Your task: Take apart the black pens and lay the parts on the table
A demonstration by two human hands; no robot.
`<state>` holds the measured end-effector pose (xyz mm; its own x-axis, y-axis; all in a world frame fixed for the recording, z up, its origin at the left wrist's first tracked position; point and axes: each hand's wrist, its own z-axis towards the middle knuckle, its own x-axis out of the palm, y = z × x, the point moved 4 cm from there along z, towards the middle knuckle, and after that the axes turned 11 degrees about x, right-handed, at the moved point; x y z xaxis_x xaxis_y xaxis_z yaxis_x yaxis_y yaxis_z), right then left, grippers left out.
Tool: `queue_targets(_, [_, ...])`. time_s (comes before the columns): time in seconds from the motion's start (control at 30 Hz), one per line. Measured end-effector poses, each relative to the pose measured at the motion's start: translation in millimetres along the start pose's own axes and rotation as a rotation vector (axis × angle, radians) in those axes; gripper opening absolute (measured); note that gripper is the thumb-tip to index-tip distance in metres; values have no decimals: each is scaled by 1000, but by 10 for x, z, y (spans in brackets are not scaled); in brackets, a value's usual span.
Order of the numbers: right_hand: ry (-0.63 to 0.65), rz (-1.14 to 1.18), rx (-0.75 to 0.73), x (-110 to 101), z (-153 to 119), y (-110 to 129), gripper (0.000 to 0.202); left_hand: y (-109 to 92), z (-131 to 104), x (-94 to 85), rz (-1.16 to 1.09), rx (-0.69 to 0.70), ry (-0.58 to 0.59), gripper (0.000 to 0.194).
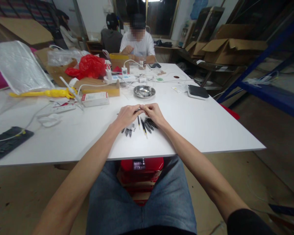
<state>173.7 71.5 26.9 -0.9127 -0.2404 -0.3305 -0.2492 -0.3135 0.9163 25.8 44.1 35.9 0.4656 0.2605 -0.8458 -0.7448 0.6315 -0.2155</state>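
My left hand (128, 115) and my right hand (153, 113) meet at the fingertips above the white table (191, 124). Both are closed around a thin dark piece, mostly hidden by the fingers and too small to identify. Below my right hand lies a bunch of black pen-like parts (148, 125). Thin dark rods with yellow ends (143, 126) rest beside them, between the hands. Several short black and clear pieces (128, 131) are spread under my left hand. A shiny metal bowl (144, 92) stands just beyond the hands.
A small white box (95, 99), power strips (120, 78) and a red bag (90, 66) crowd the left side. A black tray (8, 140) lies front left, a dark flat device (198, 92) back right. A person in white (139, 45) sits opposite.
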Motion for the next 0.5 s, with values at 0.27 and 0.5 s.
queue_targets(0.27, [-223,-78,37,-230,100,-122,62,-22,-12,-73,-1,-39,0,31])
queue_targets(0.5, [90,-242,63,-423,-106,-230,34,70,-8,-67,-68,4,-36,26])
